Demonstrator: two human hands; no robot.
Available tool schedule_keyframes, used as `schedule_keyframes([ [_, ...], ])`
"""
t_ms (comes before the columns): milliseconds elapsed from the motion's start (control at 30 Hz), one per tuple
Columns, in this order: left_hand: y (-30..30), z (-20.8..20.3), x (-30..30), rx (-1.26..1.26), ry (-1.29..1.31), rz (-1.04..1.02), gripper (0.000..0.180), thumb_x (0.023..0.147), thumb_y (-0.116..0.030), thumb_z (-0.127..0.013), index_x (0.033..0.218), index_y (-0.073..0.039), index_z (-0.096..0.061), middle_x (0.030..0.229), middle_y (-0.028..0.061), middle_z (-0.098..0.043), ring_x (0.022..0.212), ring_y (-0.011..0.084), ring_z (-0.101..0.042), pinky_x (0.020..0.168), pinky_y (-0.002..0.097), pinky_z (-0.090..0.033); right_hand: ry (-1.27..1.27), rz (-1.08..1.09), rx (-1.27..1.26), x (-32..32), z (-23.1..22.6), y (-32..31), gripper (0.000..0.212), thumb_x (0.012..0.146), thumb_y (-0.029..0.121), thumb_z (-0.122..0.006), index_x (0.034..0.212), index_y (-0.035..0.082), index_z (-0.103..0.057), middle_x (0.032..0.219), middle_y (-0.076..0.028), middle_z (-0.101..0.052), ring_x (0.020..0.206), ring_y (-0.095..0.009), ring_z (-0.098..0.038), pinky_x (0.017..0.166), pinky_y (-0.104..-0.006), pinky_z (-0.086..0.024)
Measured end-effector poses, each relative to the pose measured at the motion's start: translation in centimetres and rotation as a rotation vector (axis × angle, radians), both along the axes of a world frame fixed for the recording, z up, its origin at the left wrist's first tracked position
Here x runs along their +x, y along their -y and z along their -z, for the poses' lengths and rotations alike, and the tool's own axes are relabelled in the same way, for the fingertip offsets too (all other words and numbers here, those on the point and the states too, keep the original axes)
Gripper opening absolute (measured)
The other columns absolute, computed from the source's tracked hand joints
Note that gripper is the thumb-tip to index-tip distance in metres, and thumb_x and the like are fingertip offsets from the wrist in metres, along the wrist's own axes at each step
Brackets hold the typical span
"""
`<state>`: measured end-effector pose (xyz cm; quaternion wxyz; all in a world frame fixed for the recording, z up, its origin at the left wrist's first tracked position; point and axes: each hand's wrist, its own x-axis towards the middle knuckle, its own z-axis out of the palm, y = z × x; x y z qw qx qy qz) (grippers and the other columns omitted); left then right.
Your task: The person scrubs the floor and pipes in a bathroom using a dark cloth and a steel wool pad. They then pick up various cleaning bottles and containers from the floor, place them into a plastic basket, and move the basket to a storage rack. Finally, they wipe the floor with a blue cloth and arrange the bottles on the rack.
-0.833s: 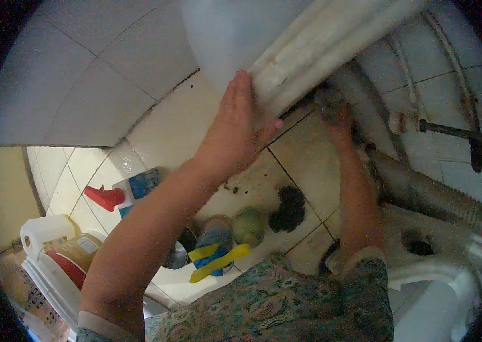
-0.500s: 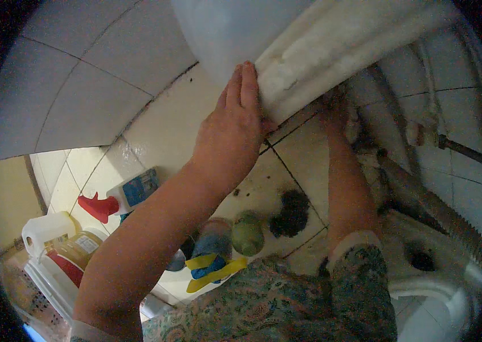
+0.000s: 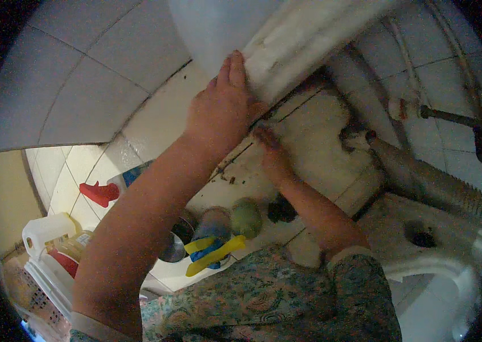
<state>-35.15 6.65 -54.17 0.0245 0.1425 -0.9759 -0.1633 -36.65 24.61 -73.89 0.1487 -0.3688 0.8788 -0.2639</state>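
I have the left hand [image 3: 221, 108] laid flat along the lower edge of a long white column [image 3: 309, 43], its fingers straight and close together. The column slants down from the top of my view, its near end beside that hand, and a smooth bluish-white rounded form [image 3: 218, 28] sits against its left side. My right hand [image 3: 276, 159] is low over the tiled floor [image 3: 161, 122], fingers bent, their tips near the foot of the column; whether they pinch anything I cannot tell.

Most of the containers are down to my left. A spray bottle [image 3: 101, 194] with a red trigger is partly hidden by the left forearm. Further out, a white jug [image 3: 47, 231] and a yellowish tub [image 3: 81, 244] with a red band appear to sit in an open white bin [image 3: 45, 283]. Right of the forearm I see a round metal tin [image 3: 173, 249], a bluish bottle [image 3: 211, 224] with a yellow and blue object [image 3: 215, 255] in front of it, and a green bottle [image 3: 245, 219] just beside. I cannot make out what is inside any of the bottles.

A dark patch [image 3: 281, 211] lies near the green bottle, and a ribbed hose [image 3: 440, 178] runs off to the right.
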Motion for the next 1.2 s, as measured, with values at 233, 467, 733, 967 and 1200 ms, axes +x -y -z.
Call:
schedule_keyframes([
  [233, -0.1, -1.1, -0.2, 0.001, 0.14, -0.028, 0.085, 0.078, -0.032, -0.069, 0.138, 0.002, -0.019, 0.137, 0.0195, -0.041, 0.096, 0.0345, -0.062, 0.077, 0.0403, -0.053, 0.472, -0.005, -0.065, 2.1, -0.4, -1.8, 0.046, 0.077, -0.012, -0.048, 0.115, 0.009, -0.062, 0.123, -0.01, -0.058, 0.116, -0.026, -0.053, 0.098, -0.0347, -0.041],
  [467, 0.3, 0.9, 0.0, -0.02, 0.004, 0.018, 0.086, 0.078, -0.029, -0.07, 0.139, 0.001, -0.017, 0.137, 0.0188, -0.041, 0.097, 0.0361, -0.061, 0.075, 0.0423, -0.053, -0.093, 0.347, -0.031, -15.2, -1.4, -13.1, 0.04, 0.085, -0.001, -0.05, 0.122, 0.011, -0.057, 0.125, -0.014, -0.055, 0.115, -0.027, -0.054, 0.091, -0.0381, -0.046],
  [733, 0.4, 0.2, -0.2, 0.022, 0.078, 0.026, 0.089, 0.079, -0.032, -0.069, 0.141, 0.002, -0.015, 0.136, 0.0182, -0.042, 0.097, 0.0358, -0.061, 0.075, 0.0428, -0.052, -0.434, 0.315, 0.634, -18.8, 8.1, -15.3, 0.065, 0.085, 0.002, -0.049, 0.144, 0.011, -0.023, 0.147, -0.013, -0.029, 0.129, -0.032, -0.037, 0.106, -0.0399, -0.032],
  [967, 0.5, -0.4, -0.3, -0.009, 0.117, -0.003, 0.09, 0.078, -0.034, -0.069, 0.141, 0.002, -0.016, 0.136, 0.0182, -0.042, 0.095, 0.0354, -0.062, 0.075, 0.0423, -0.052, -0.288, 0.015, 0.314, -2.0, 4.2, -10.6, 0.07, 0.076, -0.011, -0.047, 0.141, 0.011, -0.032, 0.146, -0.01, -0.034, 0.133, -0.029, -0.034, 0.109, -0.0354, -0.03],
  [1200, 0.8, 0.2, 0.0, 0.02, 0.029, 0.026, 0.09, 0.078, -0.034, -0.069, 0.142, 0.0, -0.015, 0.136, 0.0175, -0.042, 0.099, 0.0347, -0.061, 0.075, 0.0433, -0.052, 0.557, -0.141, 0.06, 2.1, -5.0, -6.9, 0.045, 0.082, -0.007, -0.051, 0.122, 0.013, -0.059, 0.128, -0.006, -0.054, 0.113, -0.022, -0.052, 0.094, -0.0293, -0.041],
])
